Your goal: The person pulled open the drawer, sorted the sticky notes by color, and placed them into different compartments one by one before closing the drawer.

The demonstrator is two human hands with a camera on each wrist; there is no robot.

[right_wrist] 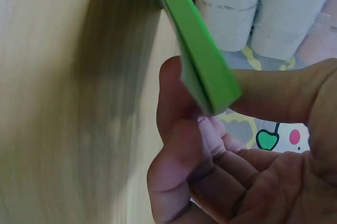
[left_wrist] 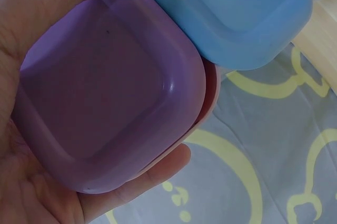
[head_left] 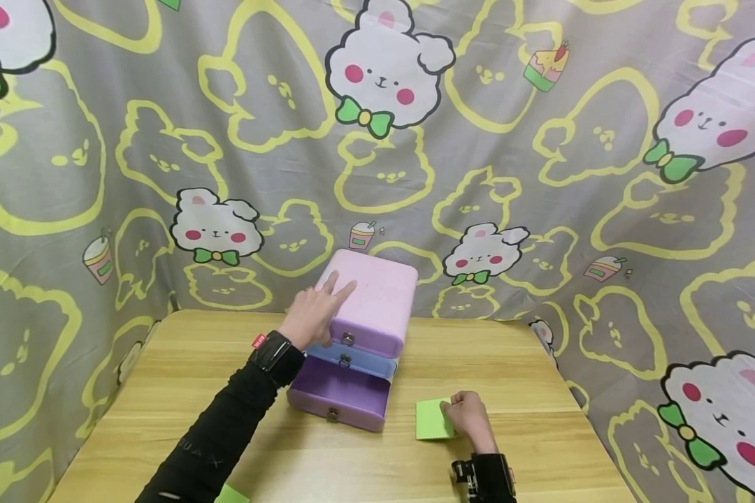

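Observation:
A small pink drawer box (head_left: 374, 293) stands at the back middle of the table, its body askew. Its purple top drawer (left_wrist: 105, 87) shows a narrow gap behind its front. Below it is a blue drawer (head_left: 365, 360), and the purple bottom drawer (head_left: 352, 416) is pulled well out, its inside visible. My left hand (head_left: 311, 314) rests against the box's left upper side, straight fingers on the pink top and thumb by the top drawer's front. At the right, my right hand (head_left: 472, 419) pinches a green sticky note pad (head_left: 433, 419) by its right edge, between thumb and fingers.
Another green piece (head_left: 231, 494) shows at the bottom edge of the head view, partly behind the left sleeve (head_left: 220, 426). A wooden table (head_left: 509, 370) carries everything. A patterned cloth (head_left: 390, 175) hangs behind it and along both sides.

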